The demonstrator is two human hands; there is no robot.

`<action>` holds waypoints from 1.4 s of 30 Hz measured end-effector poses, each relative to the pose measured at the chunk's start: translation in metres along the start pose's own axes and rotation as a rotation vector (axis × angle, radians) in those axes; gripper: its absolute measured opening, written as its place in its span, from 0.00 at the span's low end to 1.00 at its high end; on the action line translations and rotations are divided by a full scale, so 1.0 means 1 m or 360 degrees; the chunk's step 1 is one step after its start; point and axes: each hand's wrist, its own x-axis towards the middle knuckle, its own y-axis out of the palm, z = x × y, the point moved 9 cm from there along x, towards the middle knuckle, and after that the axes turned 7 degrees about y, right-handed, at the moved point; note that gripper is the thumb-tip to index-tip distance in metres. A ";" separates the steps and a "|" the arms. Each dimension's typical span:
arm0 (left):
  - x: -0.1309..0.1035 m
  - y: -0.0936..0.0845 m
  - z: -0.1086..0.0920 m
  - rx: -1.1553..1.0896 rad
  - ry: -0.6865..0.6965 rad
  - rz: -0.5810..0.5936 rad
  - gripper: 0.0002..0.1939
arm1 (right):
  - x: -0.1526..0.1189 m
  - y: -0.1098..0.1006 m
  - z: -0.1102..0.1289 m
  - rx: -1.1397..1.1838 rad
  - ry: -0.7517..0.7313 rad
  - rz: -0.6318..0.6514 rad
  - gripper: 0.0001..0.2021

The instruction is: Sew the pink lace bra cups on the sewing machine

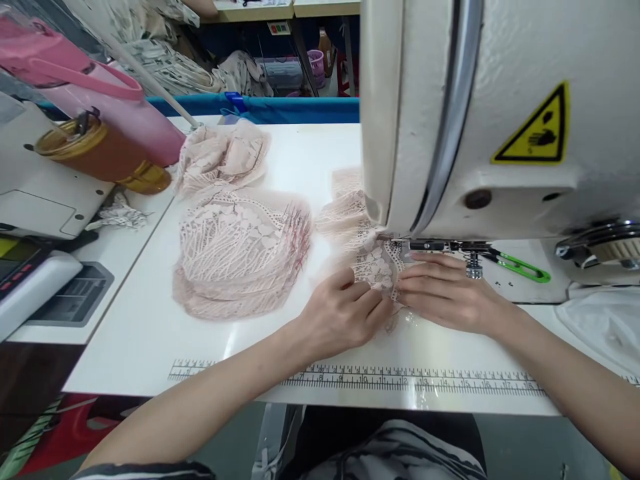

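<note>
A piece of pale pink lace fabric [373, 267] lies under the presser foot area of a white sewing machine [480, 127]. My left hand [350, 308] is closed with curled fingers on the near edge of this lace. Stretched out flat, the fingers of my right hand [450, 293] rest on the lace's right side, just beside the foot. The needle point itself is hard to make out. To the left, a stack of lace pieces [240, 253] lies on the white table [150, 333], with another crumpled lace bundle [223, 157] behind it.
Green-handled thread snips [523, 265] lie on the machine bed right of the foot. A printed ruler [360, 379] runs along the table's front edge. At left stand a pink bottle [120, 107] and an amber cup [95, 153]. White cloth [605, 320] lies at far right.
</note>
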 end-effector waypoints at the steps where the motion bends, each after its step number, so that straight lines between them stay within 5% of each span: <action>1: -0.001 0.001 0.001 0.0001 -0.0019 0.0001 0.11 | 0.000 -0.001 0.000 0.0049 0.0001 -0.0018 0.07; 4: -0.003 0.009 0.007 -0.0114 -0.0120 0.0046 0.07 | 0.003 -0.007 0.000 0.0131 0.0007 -0.0104 0.06; 12: -0.017 0.053 0.015 -0.0447 -0.0264 0.0487 0.31 | 0.003 -0.005 -0.001 0.0010 0.0068 -0.0063 0.09; 27: -0.013 0.050 0.019 -0.0476 -0.0311 0.0411 0.28 | -0.002 0.006 -0.003 -0.0037 0.0089 -0.0074 0.09; 42: -0.013 0.054 0.019 -0.0466 -0.0360 0.0440 0.33 | 0.007 -0.013 -0.006 -0.0103 0.0102 -0.0258 0.06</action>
